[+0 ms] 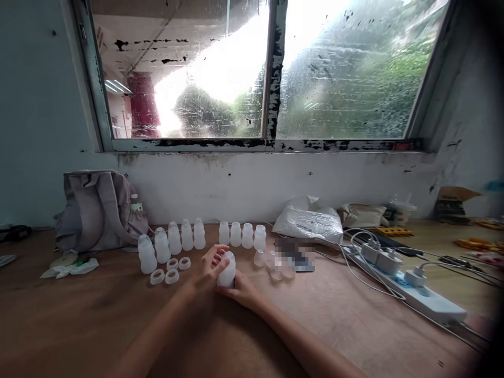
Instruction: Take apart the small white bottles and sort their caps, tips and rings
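Observation:
A white translucent baby bottle point(227, 273) stands upright between my two hands, low over the table. My right hand point(243, 290) is closed round its lower part from the right. My left hand point(211, 266) grips its upper part from the left, thumb against the neck and fingers curled. To the left is a row of several capped bottles point(174, 239), with several white ring collars point(172, 276) lying before them. Behind my hands stand several open-topped bottles point(247, 236). Several clear domed caps point(276, 272) lie to the right.
A grey backpack point(98, 210) leans at the back left, with a crumpled tissue point(71, 269) in front. A silver plastic bag point(309, 223) sits against the wall. A white power strip point(425, 299) with chargers and cables runs along the right. A partly blurred dark flat object point(305, 264) lies near the caps.

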Available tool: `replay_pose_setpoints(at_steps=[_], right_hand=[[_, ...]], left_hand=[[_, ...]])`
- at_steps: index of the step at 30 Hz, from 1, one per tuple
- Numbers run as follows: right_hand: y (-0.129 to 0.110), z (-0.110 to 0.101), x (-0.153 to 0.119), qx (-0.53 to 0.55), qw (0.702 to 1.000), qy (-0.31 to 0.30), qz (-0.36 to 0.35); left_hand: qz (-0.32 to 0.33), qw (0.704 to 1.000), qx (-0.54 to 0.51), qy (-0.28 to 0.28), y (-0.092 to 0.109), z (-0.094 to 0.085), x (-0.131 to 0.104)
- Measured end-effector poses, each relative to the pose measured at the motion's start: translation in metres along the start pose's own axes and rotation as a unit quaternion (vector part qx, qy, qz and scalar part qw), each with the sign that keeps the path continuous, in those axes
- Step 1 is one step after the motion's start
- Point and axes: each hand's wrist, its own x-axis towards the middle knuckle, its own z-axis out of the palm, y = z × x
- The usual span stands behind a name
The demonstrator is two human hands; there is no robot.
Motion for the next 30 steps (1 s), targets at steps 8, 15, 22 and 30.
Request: replay_pose_setpoints(at_steps=[8,15,22,30], right_hand=[[0.011,0.001,-0.007,-0.054,0.994,0.08,-0.053],[0.021,0.001,-0.008,-0.117,0.969,0.214,-0.034],[0.029,0.003,-0.008,-0.146,0.969,0.197,-0.015],[0.031,0.001,-0.008,-0.2,0.967,0.159,0.013]], left_hand=[[0.034,0.972,0.221,-0.072,0.016,-0.051,0.065],[-0.051,0.889,0.451,-0.063,-0.013,-0.071,0.146],[-0.076,0.825,0.555,-0.076,-0.055,-0.05,0.155],[-0.099,0.816,0.564,-0.083,-0.06,-0.046,0.158]])
